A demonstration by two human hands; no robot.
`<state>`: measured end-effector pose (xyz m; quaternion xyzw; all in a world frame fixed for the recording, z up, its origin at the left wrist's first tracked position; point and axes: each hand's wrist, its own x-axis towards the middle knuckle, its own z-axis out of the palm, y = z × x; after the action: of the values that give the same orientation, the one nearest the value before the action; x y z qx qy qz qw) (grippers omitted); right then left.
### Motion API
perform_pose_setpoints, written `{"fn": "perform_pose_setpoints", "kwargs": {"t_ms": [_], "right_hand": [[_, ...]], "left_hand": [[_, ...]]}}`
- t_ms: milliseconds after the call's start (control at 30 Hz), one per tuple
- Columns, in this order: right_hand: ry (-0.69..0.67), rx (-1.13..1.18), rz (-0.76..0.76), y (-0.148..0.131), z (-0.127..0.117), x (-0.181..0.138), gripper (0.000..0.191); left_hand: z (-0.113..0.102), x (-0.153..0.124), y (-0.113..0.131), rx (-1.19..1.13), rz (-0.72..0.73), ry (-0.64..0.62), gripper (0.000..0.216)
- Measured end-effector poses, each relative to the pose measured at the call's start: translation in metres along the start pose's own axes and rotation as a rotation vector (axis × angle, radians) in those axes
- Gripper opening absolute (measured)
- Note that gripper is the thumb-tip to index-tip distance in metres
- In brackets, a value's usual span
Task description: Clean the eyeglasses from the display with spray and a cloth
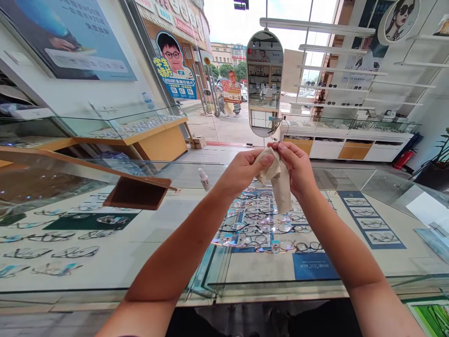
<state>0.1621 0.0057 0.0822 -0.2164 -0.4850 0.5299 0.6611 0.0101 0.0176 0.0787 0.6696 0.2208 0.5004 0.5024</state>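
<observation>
Head view: both hands are up above the glass counter [273,284].
Left hand [248,169]: fingers squeeze the pale cloth [281,187].
Right hand [295,164]: fingertips pinch the thin glasses [279,128], up over the counter's far part.
Good rubbing: hold the rim close, rub softly with a clean bit of cloth, and don't bend the thin wire.
Spray bottle [204,179]: stands on the counter's far left part.
Brown wooden stand [137,192]: leans over the counter's left side; elbows could bump it.
Rows of frames [264,228]: lie inside the counter, below the hands.
Tall mirror [265,79]: past the counter.
</observation>
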Motion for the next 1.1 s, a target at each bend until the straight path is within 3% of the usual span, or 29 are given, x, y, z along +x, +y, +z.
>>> {"fn": "perform_pose_setpoints", "kwargs": {"t_ms": [267,567,767,1000,1100], "right_hand": [[-0.012,0.035,0.019,0.006,0.002,0.0,0.028],[-0.031,-0.176,-0.128,0.005,0.002,-0.005,0.015],[0.006,-0.125,-0.097,0.001,0.004,-0.006,0.014],[0.096,-0.033,0.004,-0.005,0.003,-0.001,0.009],[0.101,-0.039,0.025,-0.004,0.001,0.002,0.011]], "left_hand": [[0.016,0.001,-0.008,-0.082,0.021,0.189,0.058],[0.027,-0.005,-0.008,-0.005,0.177,0.297,0.054],[0.024,-0.004,-0.01,0.025,0.205,0.199,0.053],[0.008,0.001,-0.002,0.046,0.107,-0.121,0.051],[0.002,0.002,-0.002,0.084,0.087,-0.157,0.047]]}}
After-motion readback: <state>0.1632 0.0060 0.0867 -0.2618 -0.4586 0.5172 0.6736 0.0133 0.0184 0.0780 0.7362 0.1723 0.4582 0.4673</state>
